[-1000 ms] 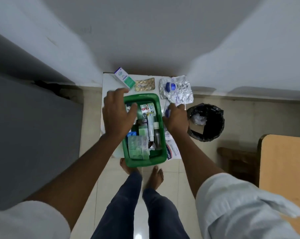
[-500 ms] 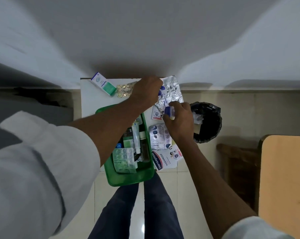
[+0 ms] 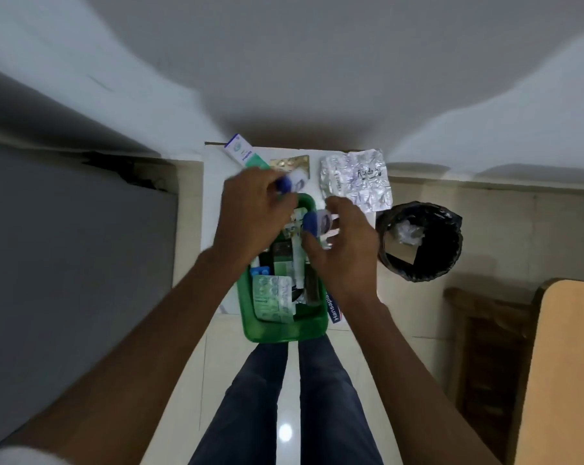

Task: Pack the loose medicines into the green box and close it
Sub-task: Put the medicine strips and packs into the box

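Green plastic box [image 3: 283, 330] open, nearly full. 2 small blue-capped white bottles [image 3: 319, 223] above it, 1 pinched in left hand [image 3: 250, 209], 1 in right hand [image 3: 344, 246]. Could bounce out, dropped onto crowded contents.

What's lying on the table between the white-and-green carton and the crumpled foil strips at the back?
In the head view, a gold blister strip lies between the carton and the foil strips. The left hand covers its near edge.
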